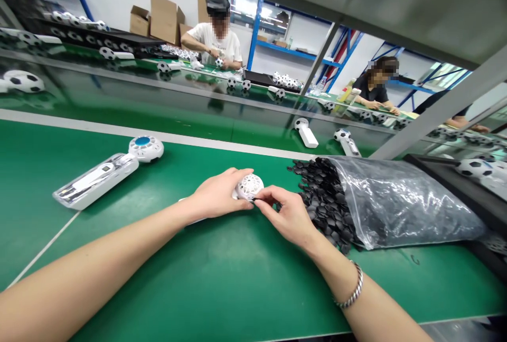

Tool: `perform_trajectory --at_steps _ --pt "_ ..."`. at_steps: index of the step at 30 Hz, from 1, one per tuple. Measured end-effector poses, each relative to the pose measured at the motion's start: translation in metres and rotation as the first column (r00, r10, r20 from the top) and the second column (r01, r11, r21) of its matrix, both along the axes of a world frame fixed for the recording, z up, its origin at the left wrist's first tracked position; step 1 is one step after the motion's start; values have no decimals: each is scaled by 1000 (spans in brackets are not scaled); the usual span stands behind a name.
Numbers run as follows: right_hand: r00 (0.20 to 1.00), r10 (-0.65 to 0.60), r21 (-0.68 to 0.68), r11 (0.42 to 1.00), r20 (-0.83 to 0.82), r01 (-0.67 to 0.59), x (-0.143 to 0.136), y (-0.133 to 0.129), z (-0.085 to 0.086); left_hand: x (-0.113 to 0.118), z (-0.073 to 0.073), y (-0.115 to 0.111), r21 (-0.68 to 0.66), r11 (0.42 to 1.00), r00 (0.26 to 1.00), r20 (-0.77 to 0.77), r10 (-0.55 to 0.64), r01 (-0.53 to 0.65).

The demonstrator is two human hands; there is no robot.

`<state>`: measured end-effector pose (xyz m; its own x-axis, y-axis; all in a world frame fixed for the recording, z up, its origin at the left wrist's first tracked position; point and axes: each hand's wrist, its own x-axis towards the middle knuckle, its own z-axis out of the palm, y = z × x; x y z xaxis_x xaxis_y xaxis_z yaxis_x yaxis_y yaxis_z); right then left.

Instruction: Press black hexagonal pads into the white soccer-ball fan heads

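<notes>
Fan head [249,186], white and perforated, sits low over the green bench between my hands. My left hand [219,192] cups it, fingers curled round the rim. My right hand [288,214] pinches a small black piece [254,200] against its edge, thumb and forefinger nearly closed. I judge it light, hard plastic, somewhat slick; best gripped by the rim. Just right, black pieces spill from a bag [396,202]. Left lies a finished fan [106,171].
</notes>
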<state>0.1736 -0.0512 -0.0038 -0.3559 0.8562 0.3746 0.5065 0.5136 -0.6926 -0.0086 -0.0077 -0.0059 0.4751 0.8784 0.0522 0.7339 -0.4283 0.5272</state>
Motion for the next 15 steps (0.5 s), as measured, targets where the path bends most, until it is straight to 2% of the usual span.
perform_trajectory --at_steps 4,10,15 --pt "999 -21 -2 1000 -46 21 -4 2 -5 1 -1 -1 28 1000 1000 -4 12 -12" --pt "992 -68 -87 994 -108 59 -4 9 -12 0 -2 1 28 1000 1000 14 -11 11" --pt "978 -175 -96 982 -118 164 -2 14 -15 1 -1 0 67 998 1000 5 2 -3"
